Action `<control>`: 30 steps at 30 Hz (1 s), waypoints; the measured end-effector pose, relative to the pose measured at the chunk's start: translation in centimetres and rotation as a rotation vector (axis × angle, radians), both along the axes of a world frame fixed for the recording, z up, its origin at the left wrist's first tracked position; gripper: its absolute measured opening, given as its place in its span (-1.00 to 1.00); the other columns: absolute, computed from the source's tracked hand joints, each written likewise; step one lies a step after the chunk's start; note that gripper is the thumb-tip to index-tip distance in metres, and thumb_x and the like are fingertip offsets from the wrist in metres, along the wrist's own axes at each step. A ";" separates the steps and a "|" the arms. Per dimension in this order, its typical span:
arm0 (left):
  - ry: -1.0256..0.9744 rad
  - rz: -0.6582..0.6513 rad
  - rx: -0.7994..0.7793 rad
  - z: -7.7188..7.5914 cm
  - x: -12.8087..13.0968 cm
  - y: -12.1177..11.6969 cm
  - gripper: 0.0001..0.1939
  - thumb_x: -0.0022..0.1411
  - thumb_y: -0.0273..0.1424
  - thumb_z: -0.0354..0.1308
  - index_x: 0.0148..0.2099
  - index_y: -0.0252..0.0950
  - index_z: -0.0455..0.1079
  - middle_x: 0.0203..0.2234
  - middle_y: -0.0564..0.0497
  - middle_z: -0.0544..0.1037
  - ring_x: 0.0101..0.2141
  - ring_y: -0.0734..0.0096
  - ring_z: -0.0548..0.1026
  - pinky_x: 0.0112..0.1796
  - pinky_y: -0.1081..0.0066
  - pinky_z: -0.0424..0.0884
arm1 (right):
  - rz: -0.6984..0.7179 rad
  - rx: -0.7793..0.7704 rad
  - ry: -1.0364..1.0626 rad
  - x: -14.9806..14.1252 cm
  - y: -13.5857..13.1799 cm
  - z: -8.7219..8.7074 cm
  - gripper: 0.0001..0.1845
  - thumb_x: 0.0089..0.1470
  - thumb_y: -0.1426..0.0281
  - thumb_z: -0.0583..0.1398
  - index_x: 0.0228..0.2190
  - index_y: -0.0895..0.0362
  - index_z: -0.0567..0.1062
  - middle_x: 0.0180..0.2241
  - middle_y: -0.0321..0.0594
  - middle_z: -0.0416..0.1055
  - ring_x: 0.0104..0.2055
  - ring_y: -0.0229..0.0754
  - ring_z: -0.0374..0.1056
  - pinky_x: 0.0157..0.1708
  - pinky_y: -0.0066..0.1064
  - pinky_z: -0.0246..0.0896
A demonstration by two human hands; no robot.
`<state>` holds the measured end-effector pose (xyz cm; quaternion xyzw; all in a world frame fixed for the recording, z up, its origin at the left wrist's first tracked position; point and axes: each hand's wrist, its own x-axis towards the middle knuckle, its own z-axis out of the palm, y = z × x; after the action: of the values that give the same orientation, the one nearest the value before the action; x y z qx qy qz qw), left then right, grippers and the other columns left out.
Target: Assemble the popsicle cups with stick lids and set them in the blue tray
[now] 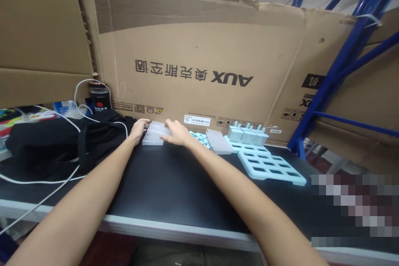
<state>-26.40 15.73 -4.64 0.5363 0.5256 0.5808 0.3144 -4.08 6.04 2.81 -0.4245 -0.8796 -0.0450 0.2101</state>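
Left hand (pixel 138 131) and right hand (pixel 178 132), curled, grip translucent boxes (pixel 157 129) between bag (pixel 59 145) and trays (pixel 277 177).

L hand (pixel 139 130) & R hand (pixel 178 133) hold translucent pcs (pixel 152 140) on blk tbl (pixel 174 191); lt-blue frame (pixel 256 166) R, blk bag (pixel 56 145) L.

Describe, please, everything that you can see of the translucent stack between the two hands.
The stack is whitish, translucent, apparently plastic: shallow, straight-edged pieces, loosely aligned, their exact number unclear. It sits on the black tabletop before the printed cardboard. The left hand holds its left side, the right hand its right.
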 end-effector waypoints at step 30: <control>0.137 -0.147 0.124 0.3 0.5 -0.8 -0.62 -0.22 -0.41 0.00 -0.34 -0.26 0.54 -0.07 0.00 0.57 0.09 0.06 0.35 0.17 0.24 0.15 | -0.926 0.276 0.390 35.2 -4.4 -1.5 -0.48 -0.05 0.18 0.13 -0.10 0.25 0.29 -0.09 0.10 0.31 0.05 0.11 0.14 0.12 -0.08 -0.05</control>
<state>-25.86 14.95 -4.37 0.6302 0.4680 0.5497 0.2857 31.13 1.62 1.34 -0.7378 -0.5301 -0.1690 0.3821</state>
